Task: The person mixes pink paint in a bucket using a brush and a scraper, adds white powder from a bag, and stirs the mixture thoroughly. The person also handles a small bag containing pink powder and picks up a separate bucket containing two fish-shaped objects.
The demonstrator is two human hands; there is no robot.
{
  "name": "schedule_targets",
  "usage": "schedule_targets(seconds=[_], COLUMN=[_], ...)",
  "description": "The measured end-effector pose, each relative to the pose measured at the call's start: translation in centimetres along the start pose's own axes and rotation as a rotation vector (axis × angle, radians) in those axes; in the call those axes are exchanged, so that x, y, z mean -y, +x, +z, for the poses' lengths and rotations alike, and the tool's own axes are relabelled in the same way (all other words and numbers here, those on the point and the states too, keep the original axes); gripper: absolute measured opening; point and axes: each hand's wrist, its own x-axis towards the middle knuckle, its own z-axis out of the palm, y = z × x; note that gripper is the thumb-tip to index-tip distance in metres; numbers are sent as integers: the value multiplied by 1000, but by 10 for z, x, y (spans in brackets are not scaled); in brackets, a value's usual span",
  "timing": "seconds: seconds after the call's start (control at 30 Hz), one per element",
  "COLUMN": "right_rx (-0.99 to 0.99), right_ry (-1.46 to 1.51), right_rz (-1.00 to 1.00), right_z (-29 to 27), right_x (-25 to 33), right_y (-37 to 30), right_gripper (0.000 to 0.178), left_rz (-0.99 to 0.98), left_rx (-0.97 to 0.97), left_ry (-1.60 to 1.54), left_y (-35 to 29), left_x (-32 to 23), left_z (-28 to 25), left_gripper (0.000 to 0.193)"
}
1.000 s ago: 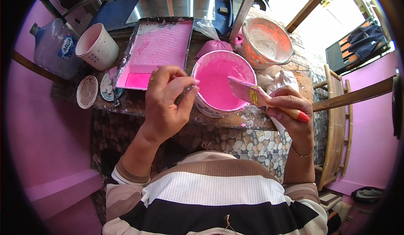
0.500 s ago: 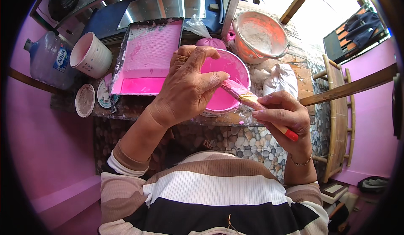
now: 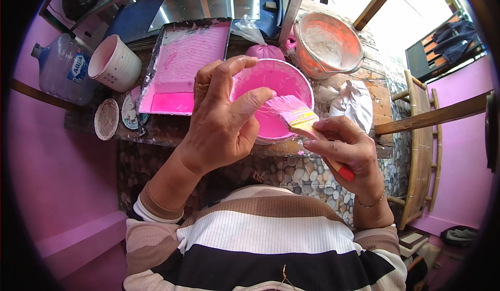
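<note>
A flat paintbrush (image 3: pixel 303 120) with a red-tipped wooden handle is held by my right hand (image 3: pixel 350 147), fingers closed round the handle. Its pink-coated bristles spread out over the white bucket (image 3: pixel 311 90) of pink paint. My left hand (image 3: pixel 224 111) is raised at the bucket's left side, fingers apart and curved, holding nothing. The left thumb tip is at the edge of the bristles; whether it presses on them I cannot tell. Part of the bucket is hidden behind my left hand.
Left of the bucket lies a paint tray (image 3: pixel 192 56) with pink paint. Farther left stand a white pail (image 3: pixel 115 64) and a large clear water bottle (image 3: pixel 65 75). An orange bucket (image 3: pixel 330 46), a white plastic bag (image 3: pixel 352 106) and a tied pink bag (image 3: pixel 264 51) are also on the wooden table (image 3: pixel 375 90).
The brush has turned so its broad face shows, with the bristles fanned out. My left hand has shifted slightly left, its fingers spread wider.
</note>
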Motion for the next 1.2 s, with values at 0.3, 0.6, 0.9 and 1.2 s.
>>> schedule_targets(seconds=[0.3,0.6,0.9,1.2], right_rx=[35,237,640,490], right_ry=[155,53,-414,147], right_rz=[29,82,315,793], right_z=[8,49,88,44], right_x=[-34,-66,-93,-49], right_y=[22,81,120,119], right_gripper=[20,20,27,24], left_rz=[-236,-441,-540,-550], left_rx=[3,-83,-98,-45], left_ry=[-74,-214,-220,-304], left_y=[-35,-85,-127,-134], left_x=[8,6,16,43], left_z=[20,21,-10,-34], left_gripper=[51,48,38,36])
